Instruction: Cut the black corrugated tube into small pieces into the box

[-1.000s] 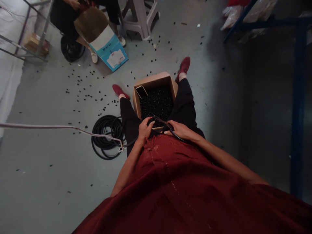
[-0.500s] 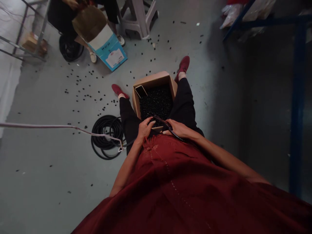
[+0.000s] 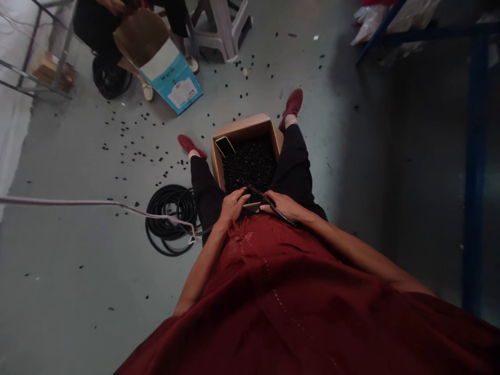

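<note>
L hand (image 3: pixel 233 204) slightly higher, palm down

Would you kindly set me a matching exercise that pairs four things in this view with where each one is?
Things:
1. cardboard box
2. coiled black hose
3. blue and white carton
4. black tube

Places:
A. beside the other person's shoes
B. under the right hand
C. between the person's legs
D. on the floor, at the person's left

Pairs: 1-C, 2-D, 3-A, 4-B.
</note>
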### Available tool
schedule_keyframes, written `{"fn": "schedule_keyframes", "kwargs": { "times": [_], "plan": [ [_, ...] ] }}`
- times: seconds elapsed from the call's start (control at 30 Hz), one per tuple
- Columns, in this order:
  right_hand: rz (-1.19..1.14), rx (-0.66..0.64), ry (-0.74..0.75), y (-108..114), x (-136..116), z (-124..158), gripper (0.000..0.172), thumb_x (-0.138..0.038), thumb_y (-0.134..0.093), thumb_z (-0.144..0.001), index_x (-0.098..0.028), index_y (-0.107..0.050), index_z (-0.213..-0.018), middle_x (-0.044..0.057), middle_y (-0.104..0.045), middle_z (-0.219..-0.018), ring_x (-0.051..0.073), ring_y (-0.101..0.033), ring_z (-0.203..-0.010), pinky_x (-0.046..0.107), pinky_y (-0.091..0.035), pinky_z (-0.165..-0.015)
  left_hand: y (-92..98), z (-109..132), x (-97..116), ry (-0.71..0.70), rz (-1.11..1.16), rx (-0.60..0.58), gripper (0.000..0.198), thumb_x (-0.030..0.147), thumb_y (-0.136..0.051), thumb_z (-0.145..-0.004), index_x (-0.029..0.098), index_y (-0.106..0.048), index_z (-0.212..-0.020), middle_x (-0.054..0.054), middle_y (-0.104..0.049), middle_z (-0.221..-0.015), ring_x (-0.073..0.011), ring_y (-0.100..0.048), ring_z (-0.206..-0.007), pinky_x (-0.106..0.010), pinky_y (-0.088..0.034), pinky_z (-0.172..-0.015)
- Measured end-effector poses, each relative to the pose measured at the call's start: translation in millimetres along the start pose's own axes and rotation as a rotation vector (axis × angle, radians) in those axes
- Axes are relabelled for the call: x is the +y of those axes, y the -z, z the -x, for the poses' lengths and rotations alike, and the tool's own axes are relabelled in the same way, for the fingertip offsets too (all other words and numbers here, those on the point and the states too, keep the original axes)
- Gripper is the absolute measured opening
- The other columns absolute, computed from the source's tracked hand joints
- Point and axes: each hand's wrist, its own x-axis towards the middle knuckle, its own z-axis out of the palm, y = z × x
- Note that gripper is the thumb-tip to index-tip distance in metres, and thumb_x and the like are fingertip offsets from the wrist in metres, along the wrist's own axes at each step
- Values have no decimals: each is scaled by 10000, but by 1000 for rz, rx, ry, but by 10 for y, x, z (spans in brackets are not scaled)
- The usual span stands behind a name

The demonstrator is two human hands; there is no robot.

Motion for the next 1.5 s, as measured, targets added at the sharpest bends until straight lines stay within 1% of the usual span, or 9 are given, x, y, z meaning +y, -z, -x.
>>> {"fn": "schedule_keyframes", "kwargs": {
  "times": [0.17,0.27,0.4,0.67,0.9,1.07,1.17,1.3,1.5],
  "plan": [
    [43,-14,-48,9,-29,31,280,-352,-466,-863,-186,-525,-1080,105,-659,-1016,228,-611,-894,262,-395,-716,-36,4,-28,40,14,-25,290,233,-588,-843,190,-682,-1113,-56,-677,-1181,-186,-631,-1092,-333,-483,-997],
    [46,-14,-125,4,-52,51,274,-304,-470,-839,-199,-545,-1081,89,-682,-947,214,-624,-828,240,-378,-662,-57,-1,-42,54,17,-43,293,228,-580,-849,179,-678,-1121,-62,-670,-1195,-184,-626,-1103,-333,-474,-1008],
    [44,-17,-185,-16,-64,58,313,-316,-480,-820,-213,-571,-1101,79,-692,-891,203,-625,-767,226,-357,-610,-76,-7,-49,75,-2,-56,291,222,-572,-857,176,-675,-1125,-58,-675,-1185,-178,-627,-1101,-312,-472,-1004],
    [105,-13,-217,-81,-10,36,376,-401,-490,-821,-227,-600,-1137,87,-702,-870,215,-628,-738,232,-331,-558,-92,-11,-118,60,-34,-75,298,217,-545,-871,168,-667,-1138,-66,-684,-1165,-183,-640,-1066,-303,-488,-967],
    [153,-54,-228,-94,22,4,395,-459,-466,-834,-234,-608,-1125,107,-706,-894,247,-644,-759,245,-318,-532,-110,-13,-198,37,-79,-92,284,215,-540,-872,178,-669,-1122,-62,-685,-1160,-183,-634,-1071,-308,-481,-970],
    [191,-61,-226,-100,41,1,352,-389,-460,-840,-224,-611,-1112,108,-708,-903,244,-649,-776,247,-327,-549,-97,-22,-258,5,-156,-92,282,205,-552,-866,178,-667,-1122,-69,-689,-1141,-185,-635,-1051,-315,-478,-967],
    [222,-35,-221,-95,62,-3,333,-370,-447,-852,-230,-609,-1107,101,-711,-903,247,-652,-784,253,-332,-566,-89,-22,-274,1,-173,-95,290,222,-560,-865,183,-662,-1134,-67,-690,-1129,-180,-637,-1036,-306,-482,-954],
    [240,11,-233,-69,109,-4,336,-408,-418,-878,-236,-595,-1105,96,-712,-903,254,-654,-798,259,-337,-583,-81,-13,-266,20,-137,-89,290,248,-556,-872,212,-659,-1141,-42,-690,-1139,-167,-634,-1048,-296,-480,-954],
    [220,65,-231,-18,164,43,326,-437,-435,-887,-234,-563,-1107,88,-708,-900,244,-652,-802,258,-359,-618,-6,-31,-245,59,-131,-85,347,233,-452,-914,142,-607,-1211,-94,-657,-1201,-181,-602,-1116,-326,-446,-1006]
  ]
}}
